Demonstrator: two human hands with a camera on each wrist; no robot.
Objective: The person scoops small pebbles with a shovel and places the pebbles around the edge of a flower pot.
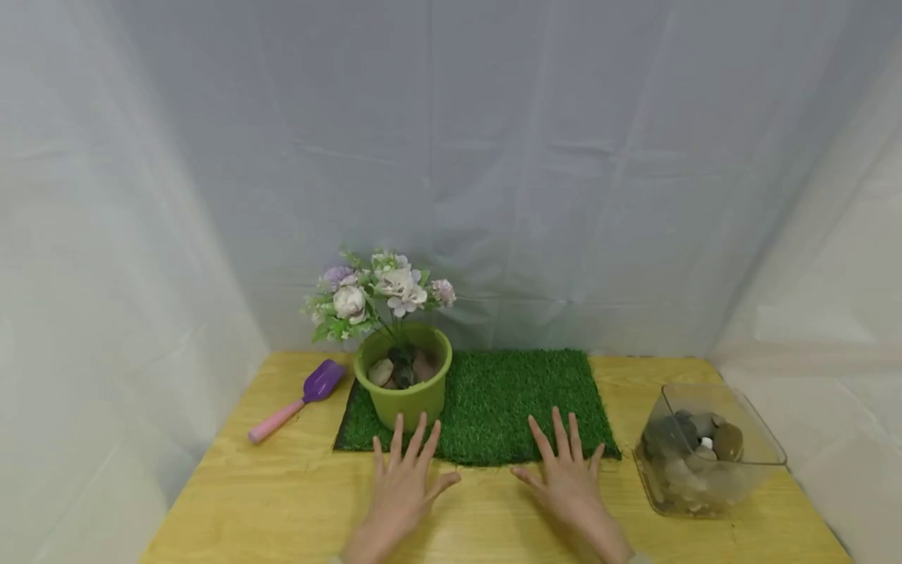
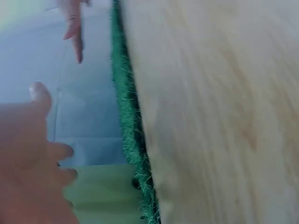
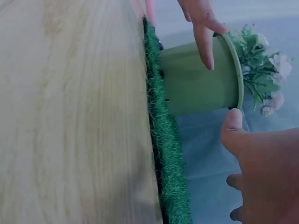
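My left hand point(image 1: 402, 486), fingers spread and straight, hovers or rests at the near edge of the green turf mat point(image 1: 521, 399); contact is hard to tell. Just beyond its fingertips stands a green flower pot point(image 1: 412, 403) on the mat's left part, with stones and a bunch of white and purple flowers point(image 1: 398, 290) inside. My right hand point(image 1: 567, 482) is likewise spread, its fingertips over the mat's near right edge. Neither hand holds anything. In the right wrist view the pot point(image 3: 201, 79) appears sideways, with the left hand point(image 3: 204, 23) in front of it.
A trowel with a purple scoop point(image 1: 324, 381) and pink handle lies left of the mat. At the right of the wooden table point(image 1: 282, 501) stands a clear plastic container point(image 1: 754, 462) with several stones point(image 1: 726, 442). Pale cloth point(image 1: 507, 157) hangs behind and at both sides.
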